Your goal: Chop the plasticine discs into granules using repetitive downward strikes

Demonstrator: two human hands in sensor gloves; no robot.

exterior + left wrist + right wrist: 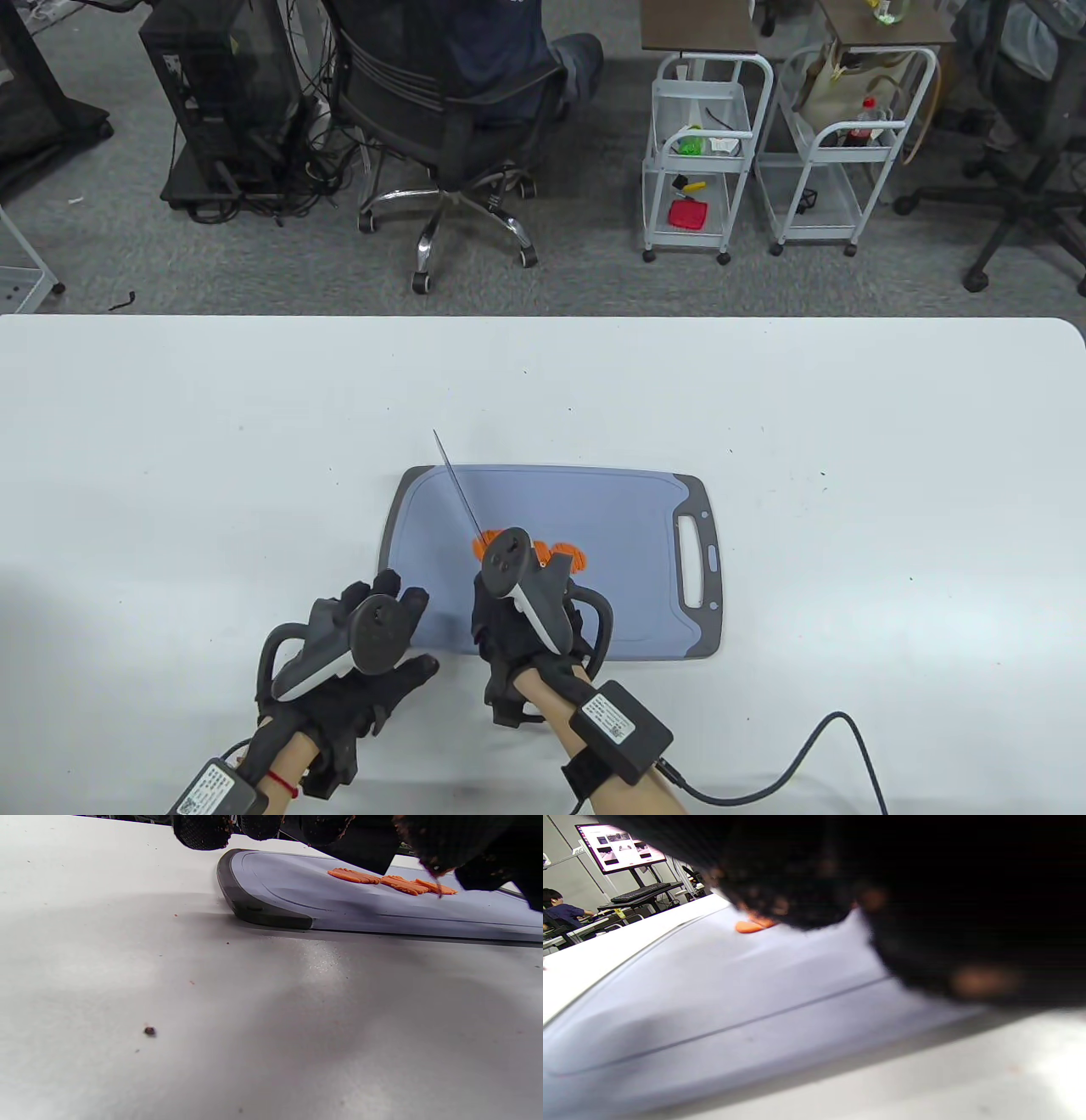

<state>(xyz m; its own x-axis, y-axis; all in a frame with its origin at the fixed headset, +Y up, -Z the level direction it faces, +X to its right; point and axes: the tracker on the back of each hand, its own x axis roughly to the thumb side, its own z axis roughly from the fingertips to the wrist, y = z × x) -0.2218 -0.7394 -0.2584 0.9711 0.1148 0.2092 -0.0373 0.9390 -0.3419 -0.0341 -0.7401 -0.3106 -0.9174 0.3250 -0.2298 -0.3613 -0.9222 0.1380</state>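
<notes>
The left hand [361,649] lies flat with fingers [399,594] spread; the right hand [517,628] is curled closed.

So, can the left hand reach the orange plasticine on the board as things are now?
Probably yes. The left hand rests at the cutting board's near-left corner, and bare board lies between it and the orange plasticine. Only the knife and the right hand crowd that spot.
</notes>
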